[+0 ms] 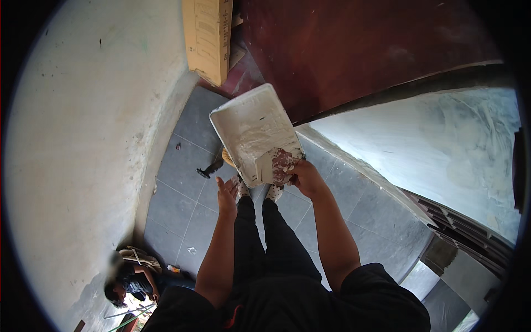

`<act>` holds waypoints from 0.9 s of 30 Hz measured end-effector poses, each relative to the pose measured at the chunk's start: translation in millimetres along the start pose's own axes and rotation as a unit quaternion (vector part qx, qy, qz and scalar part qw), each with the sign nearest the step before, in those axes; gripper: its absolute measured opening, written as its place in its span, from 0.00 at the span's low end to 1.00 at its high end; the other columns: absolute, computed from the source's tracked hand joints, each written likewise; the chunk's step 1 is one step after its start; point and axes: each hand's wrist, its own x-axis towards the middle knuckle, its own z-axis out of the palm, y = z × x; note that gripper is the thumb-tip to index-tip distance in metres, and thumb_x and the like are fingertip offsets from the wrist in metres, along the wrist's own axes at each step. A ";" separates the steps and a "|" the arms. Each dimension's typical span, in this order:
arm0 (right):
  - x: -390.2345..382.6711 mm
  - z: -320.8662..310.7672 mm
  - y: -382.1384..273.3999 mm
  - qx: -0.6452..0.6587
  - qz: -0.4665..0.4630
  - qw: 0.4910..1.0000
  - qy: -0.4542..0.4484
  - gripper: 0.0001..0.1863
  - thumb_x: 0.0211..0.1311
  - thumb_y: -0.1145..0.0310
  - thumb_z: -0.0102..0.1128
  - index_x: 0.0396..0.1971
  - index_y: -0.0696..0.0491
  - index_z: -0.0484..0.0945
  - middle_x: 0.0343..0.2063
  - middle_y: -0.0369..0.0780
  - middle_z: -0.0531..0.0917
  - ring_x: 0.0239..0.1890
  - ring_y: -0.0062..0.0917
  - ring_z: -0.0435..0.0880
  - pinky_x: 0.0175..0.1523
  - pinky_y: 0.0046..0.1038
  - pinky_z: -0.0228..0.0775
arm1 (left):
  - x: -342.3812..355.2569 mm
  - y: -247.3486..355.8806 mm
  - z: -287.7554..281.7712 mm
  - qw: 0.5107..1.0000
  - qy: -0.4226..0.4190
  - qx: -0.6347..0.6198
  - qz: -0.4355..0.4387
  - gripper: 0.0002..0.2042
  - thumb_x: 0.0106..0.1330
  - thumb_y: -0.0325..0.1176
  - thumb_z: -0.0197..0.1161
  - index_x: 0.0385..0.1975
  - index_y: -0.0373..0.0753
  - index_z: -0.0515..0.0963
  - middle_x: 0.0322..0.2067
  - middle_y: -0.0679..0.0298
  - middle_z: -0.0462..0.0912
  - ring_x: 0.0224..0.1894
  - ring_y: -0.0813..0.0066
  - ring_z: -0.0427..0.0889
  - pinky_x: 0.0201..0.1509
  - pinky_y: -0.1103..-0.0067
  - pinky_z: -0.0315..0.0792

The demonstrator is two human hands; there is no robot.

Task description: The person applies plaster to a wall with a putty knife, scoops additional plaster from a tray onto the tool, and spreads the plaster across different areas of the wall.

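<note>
A white rectangular tray [251,119], its inside coated with pale paste or paint, lies tilted in front of me. My right hand [303,176] is closed at its near right corner, with the fingers partly hidden. Beside that hand, a reddish-brown patch [282,161] smeared with white shows in the tray; I cannot make out whether it is a separate piece. My left hand [227,195] is open just off the near left corner, fingers apart and holding nothing. A yellow rounded thing [227,157] peeks out from behind the tray's left edge.
A small black object [206,170] lies on the grey tiled floor [182,207]. A cardboard box [207,39] stands by the left wall [110,110]; a dark red panel [359,50] is ahead. The low wall [437,130] at right is streaked white. Another person [133,282] sits lower left.
</note>
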 end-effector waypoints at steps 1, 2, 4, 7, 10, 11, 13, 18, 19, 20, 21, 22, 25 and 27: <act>-14.6 3.4 -7.2 0.018 -0.010 1.000 0.000 0.16 0.57 0.78 0.52 0.46 0.62 0.76 0.40 0.39 0.82 0.39 0.24 0.83 0.43 0.26 0.75 | -5.6 3.8 -3.8 1.000 -0.006 0.005 0.007 0.48 0.64 0.72 0.32 0.60 0.26 0.63 0.60 0.47 0.68 0.64 0.59 0.66 0.69 0.70 0.54; -30.5 1.5 -13.8 0.037 -0.024 0.999 0.006 0.16 0.57 0.78 0.52 0.46 0.62 0.76 0.41 0.39 0.82 0.40 0.25 0.83 0.44 0.27 0.76 | -17.9 14.1 5.2 1.000 -0.010 0.012 0.005 0.47 0.64 0.72 0.31 0.60 0.26 0.63 0.60 0.47 0.68 0.64 0.59 0.66 0.69 0.69 0.54; -63.8 8.1 -27.4 0.094 -0.066 0.993 -0.001 0.16 0.58 0.78 0.51 0.46 0.63 0.75 0.41 0.40 0.82 0.40 0.27 0.83 0.43 0.27 0.76 | -33.4 32.1 9.5 0.999 -0.026 0.018 0.025 0.47 0.64 0.71 0.32 0.61 0.26 0.63 0.60 0.48 0.69 0.63 0.59 0.67 0.68 0.70 0.55; -115.1 -2.3 -45.7 0.165 -0.152 0.974 -0.009 0.16 0.58 0.77 0.52 0.46 0.63 0.74 0.40 0.41 0.82 0.38 0.26 0.83 0.41 0.27 0.76 | -49.3 59.5 36.8 0.995 -0.075 0.035 0.047 0.46 0.65 0.70 0.32 0.61 0.26 0.61 0.60 0.48 0.68 0.63 0.59 0.66 0.68 0.69 0.55; -158.4 -10.6 -60.1 0.201 -0.211 0.956 0.020 0.16 0.57 0.76 0.53 0.46 0.63 0.74 0.39 0.42 0.82 0.38 0.26 0.83 0.40 0.27 0.76 | -62.0 86.9 61.9 0.992 -0.087 0.036 0.084 0.45 0.65 0.70 0.36 0.59 0.26 0.64 0.57 0.48 0.72 0.58 0.61 0.72 0.63 0.72 0.62; -171.3 -10.9 -63.8 0.204 -0.237 0.949 0.040 0.16 0.57 0.76 0.54 0.46 0.63 0.74 0.39 0.41 0.82 0.37 0.26 0.83 0.40 0.27 0.76 | -67.1 99.0 70.8 0.989 -0.102 0.048 0.098 0.45 0.65 0.70 0.36 0.59 0.26 0.64 0.57 0.48 0.72 0.58 0.61 0.72 0.63 0.72 0.62; -200.5 -11.1 -74.9 0.205 -0.287 0.933 0.072 0.16 0.56 0.76 0.56 0.46 0.63 0.74 0.38 0.41 0.82 0.36 0.25 0.84 0.38 0.26 0.76 | -92.8 125.8 101.2 0.984 -0.116 0.066 0.121 0.43 0.65 0.69 0.38 0.57 0.26 0.66 0.54 0.50 0.74 0.55 0.63 0.75 0.60 0.73 0.65; -240.3 10.0 -97.8 0.213 -0.398 0.884 0.117 0.17 0.56 0.76 0.58 0.46 0.63 0.74 0.37 0.42 0.82 0.34 0.25 0.83 0.33 0.23 0.75 | -108.2 184.7 160.9 0.956 -0.226 0.127 0.140 0.39 0.68 0.64 0.42 0.53 0.26 0.69 0.49 0.51 0.78 0.50 0.65 0.78 0.56 0.74 0.69; -244.8 18.8 -102.4 0.229 -0.424 0.868 0.122 0.16 0.57 0.76 0.58 0.46 0.63 0.74 0.37 0.42 0.82 0.34 0.24 0.83 0.32 0.23 0.74 | -116.9 196.9 176.7 0.946 -0.251 0.140 0.152 0.39 0.68 0.63 0.42 0.54 0.25 0.69 0.50 0.50 0.78 0.51 0.64 0.78 0.58 0.74 0.69; -249.9 28.1 -106.3 0.244 -0.448 0.850 0.130 0.16 0.57 0.76 0.58 0.45 0.63 0.73 0.36 0.42 0.82 0.33 0.24 0.83 0.32 0.23 0.74 | -131.6 208.2 192.5 0.924 -0.298 0.159 0.178 0.39 0.68 0.63 0.42 0.55 0.24 0.68 0.51 0.49 0.77 0.54 0.62 0.77 0.59 0.73 0.68; -250.6 35.0 -109.8 0.252 -0.453 0.844 0.137 0.16 0.57 0.76 0.58 0.45 0.63 0.73 0.36 0.42 0.82 0.33 0.24 0.83 0.32 0.23 0.74 | -148.1 220.3 207.6 0.900 -0.343 0.176 0.205 0.39 0.69 0.62 0.41 0.56 0.23 0.66 0.52 0.47 0.76 0.56 0.61 0.76 0.61 0.72 0.67; -250.4 42.3 -113.3 0.266 -0.475 0.829 0.130 0.15 0.57 0.76 0.58 0.45 0.63 0.73 0.36 0.41 0.82 0.33 0.24 0.82 0.32 0.23 0.74 | -160.7 232.8 221.6 0.885 -0.376 0.187 0.201 0.39 0.69 0.61 0.41 0.57 0.22 0.66 0.55 0.46 0.74 0.58 0.60 0.74 0.64 0.71 0.64; -246.2 56.9 -115.0 0.294 -0.503 0.802 0.130 0.14 0.58 0.77 0.57 0.45 0.62 0.73 0.35 0.41 0.82 0.32 0.24 0.81 0.31 0.24 0.74 | -183.0 260.9 251.5 0.847 -0.445 0.207 0.202 0.39 0.70 0.60 0.41 0.58 0.22 0.64 0.58 0.45 0.70 0.61 0.58 0.70 0.67 0.69 0.60; -244.0 67.2 -114.5 0.318 -0.498 0.794 0.142 0.13 0.59 0.77 0.57 0.44 0.62 0.73 0.34 0.41 0.81 0.30 0.25 0.80 0.31 0.25 0.73 | -195.5 275.5 266.8 0.824 -0.481 0.216 0.206 0.38 0.70 0.60 0.40 0.59 0.22 0.63 0.59 0.45 0.69 0.62 0.57 0.69 0.68 0.69 0.59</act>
